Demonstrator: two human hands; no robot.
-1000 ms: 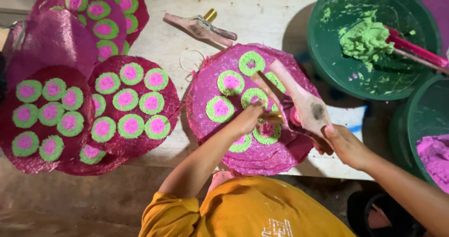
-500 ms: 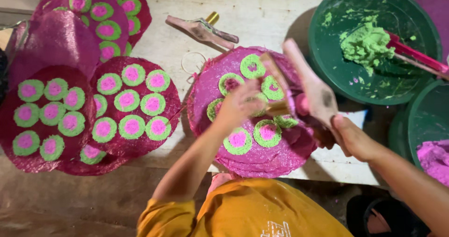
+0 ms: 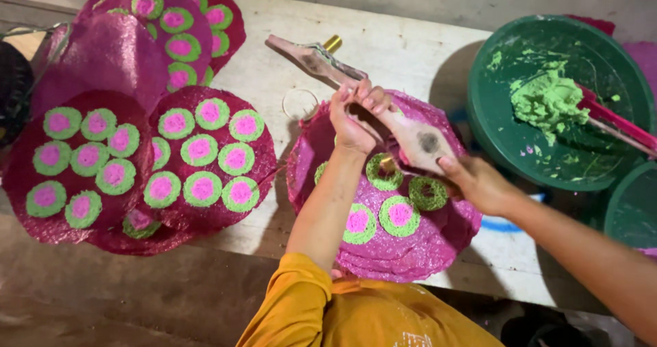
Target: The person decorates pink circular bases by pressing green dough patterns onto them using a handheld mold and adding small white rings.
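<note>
- Nearest me, my left arm runs up over the magenta disc (image 3: 410, 251) on the wooden table (image 3: 410, 53).
- On the disc I see two green rings with pink centres (image 3: 400, 215) and two green rings not yet filled (image 3: 429, 193).
- My right hand (image 3: 479, 183) is closed on the lower end of the wooden press tool (image 3: 417, 142).
- My left hand (image 3: 356, 118) grips its upper end, fingers wrapped over it.
- The tool lies above the disc, long axis slanting from lower right to upper left.
- A second press tool (image 3: 311, 58) lies beyond, on the same slant.
- Left, finished discs (image 3: 205, 162) overlap; far right, a green bowl (image 3: 616, 46) holds green paste (image 3: 547, 100).
</note>
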